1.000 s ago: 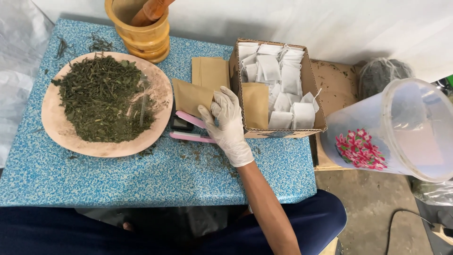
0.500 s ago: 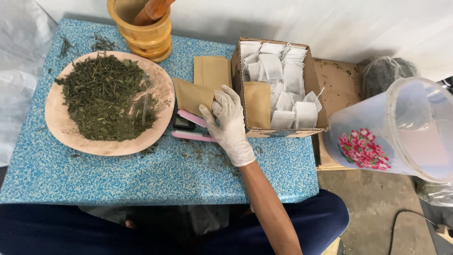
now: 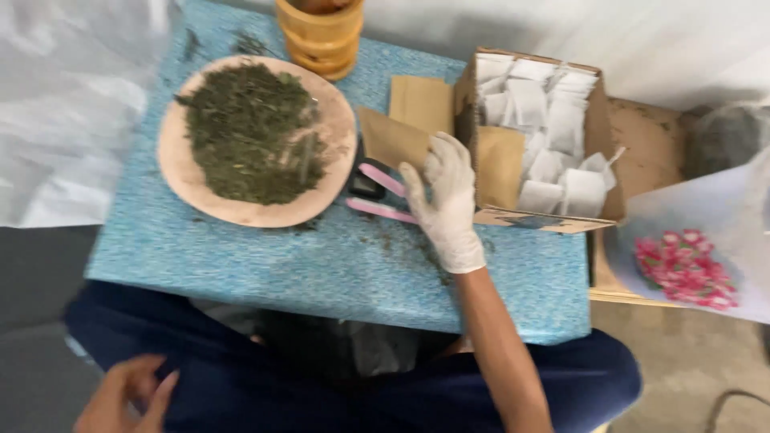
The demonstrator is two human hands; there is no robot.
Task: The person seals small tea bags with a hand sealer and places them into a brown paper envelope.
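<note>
Right hand [image 3: 446, 196] in a white glove, fingers spread flat and loose, resting on the pink-handled scissors [image 3: 377, 195] and touching the brown paper envelope [image 3: 393, 138] at its 11 o'clock. Bare left hand [image 3: 128, 394] down at 7 o'clock on the lap, fingers apart, holding nothing. Round plate of dried green herbs [image 3: 257, 140] at 9 o'clock of the scissors; open cardboard box of white sachets [image 3: 539, 132] at 3 o'clock.

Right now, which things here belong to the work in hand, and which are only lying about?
In hand:
- right hand, gloved, at the envelopes
- brown envelopes
- box of white sachets
- pink-handled scissors

Lying about:
- plate of dried herbs
- wooden mortar
- plastic bucket
- left hand, bare, at the lap
</note>
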